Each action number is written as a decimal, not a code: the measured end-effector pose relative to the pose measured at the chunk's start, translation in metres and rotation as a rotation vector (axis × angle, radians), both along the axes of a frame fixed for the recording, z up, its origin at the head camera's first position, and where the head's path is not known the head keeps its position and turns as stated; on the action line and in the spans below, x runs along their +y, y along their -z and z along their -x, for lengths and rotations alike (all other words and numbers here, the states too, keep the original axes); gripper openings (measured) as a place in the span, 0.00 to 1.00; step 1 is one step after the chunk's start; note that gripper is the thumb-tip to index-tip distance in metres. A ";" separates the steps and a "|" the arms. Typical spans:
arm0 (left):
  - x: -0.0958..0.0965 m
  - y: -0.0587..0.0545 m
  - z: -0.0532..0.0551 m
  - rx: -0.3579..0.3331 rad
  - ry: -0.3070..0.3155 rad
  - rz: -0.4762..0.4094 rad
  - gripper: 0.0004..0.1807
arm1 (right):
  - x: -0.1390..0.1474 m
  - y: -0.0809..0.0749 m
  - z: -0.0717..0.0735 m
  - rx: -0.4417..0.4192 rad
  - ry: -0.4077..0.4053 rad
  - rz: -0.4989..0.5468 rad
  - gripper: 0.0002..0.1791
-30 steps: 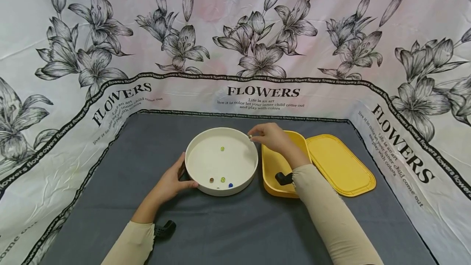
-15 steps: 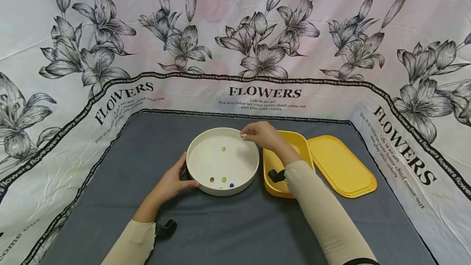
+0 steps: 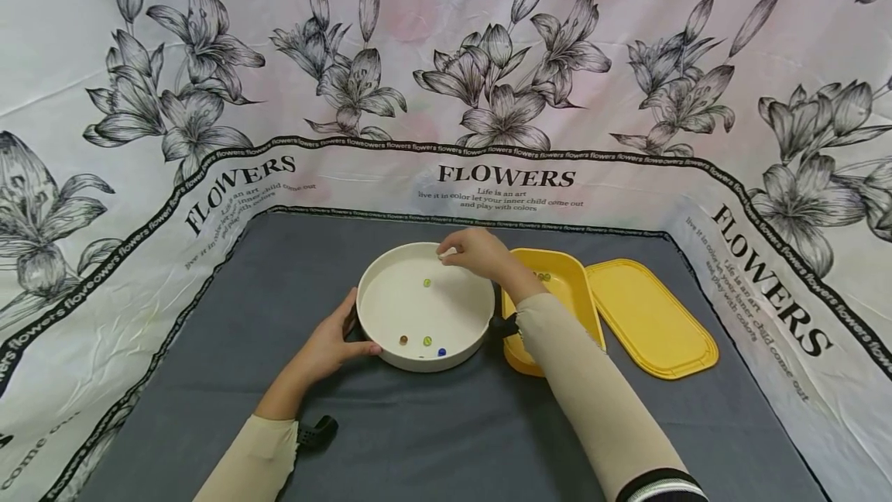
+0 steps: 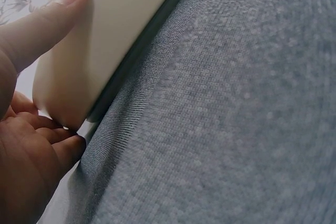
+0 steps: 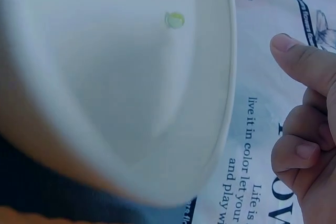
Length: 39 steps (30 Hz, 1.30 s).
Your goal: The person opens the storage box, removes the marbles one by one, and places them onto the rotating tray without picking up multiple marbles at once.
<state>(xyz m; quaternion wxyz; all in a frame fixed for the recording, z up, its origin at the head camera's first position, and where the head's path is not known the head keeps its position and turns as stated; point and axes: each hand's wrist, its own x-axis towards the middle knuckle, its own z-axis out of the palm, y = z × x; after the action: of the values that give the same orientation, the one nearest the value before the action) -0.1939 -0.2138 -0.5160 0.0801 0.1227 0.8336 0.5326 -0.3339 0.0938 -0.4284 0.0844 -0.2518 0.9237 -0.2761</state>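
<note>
A round white dish (image 3: pixel 435 312) stands on the grey cloth with several glass marbles in it: a yellow-green marble (image 3: pixel 427 283) near the back, and a brown marble (image 3: pixel 403 340), another yellow-green one and a blue marble (image 3: pixel 442 352) near the front. My left hand (image 3: pixel 334 343) grips the dish's left side; in the left wrist view its thumb lies on the wall and its fingers at the base. Over the dish's back right rim, my right hand (image 3: pixel 477 254) pinches a small pale marble, mostly hidden by the fingertips. In the right wrist view the other fingers curl inward.
Right of the dish stands an open yellow box (image 3: pixel 567 285) with a few marbles (image 3: pixel 543 276) showing at its back, partly behind my right forearm. Its yellow lid (image 3: pixel 655 320) lies flat on the cloth further right. Flower-printed fabric (image 3: pixel 502 84) rises behind.
My right hand has moved left, from the gap between box and dish to over the dish. Marbles in the yellow box have come into view. The left hand keeps its hold.
</note>
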 end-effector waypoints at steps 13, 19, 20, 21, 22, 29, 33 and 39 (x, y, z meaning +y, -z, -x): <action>-0.002 0.003 0.002 0.001 0.001 0.014 0.71 | -0.024 0.012 0.016 0.025 -0.013 -0.006 0.13; -0.002 0.002 0.001 -0.016 -0.001 0.008 0.72 | -0.032 0.021 0.017 -0.008 -0.003 0.002 0.13; -0.002 0.002 0.001 -0.019 -0.001 0.004 0.72 | -0.033 0.022 0.017 -0.013 0.002 0.004 0.13; -0.002 0.002 0.001 -0.019 -0.001 0.000 0.72 | -0.034 0.023 0.017 -0.015 0.008 0.000 0.14; -0.002 0.002 0.002 -0.016 -0.001 -0.001 0.72 | -0.034 0.023 0.017 -0.017 0.016 -0.001 0.13; 0.003 0.000 0.001 -0.004 0.005 -0.001 0.69 | -0.030 0.029 0.017 -0.016 0.037 -0.021 0.13; 0.004 0.001 0.001 -0.005 0.012 -0.005 0.69 | -0.028 0.033 0.018 -0.019 0.050 -0.020 0.13; 0.001 0.004 0.002 0.009 0.009 -0.007 0.71 | -0.028 0.025 0.018 -0.001 0.035 -0.002 0.15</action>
<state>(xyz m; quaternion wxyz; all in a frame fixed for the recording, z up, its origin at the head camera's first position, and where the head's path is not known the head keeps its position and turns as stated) -0.1961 -0.2130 -0.5199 0.0783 0.1289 0.8317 0.5344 -0.3519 0.0662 -0.4537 0.0800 -0.2353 0.9282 -0.2768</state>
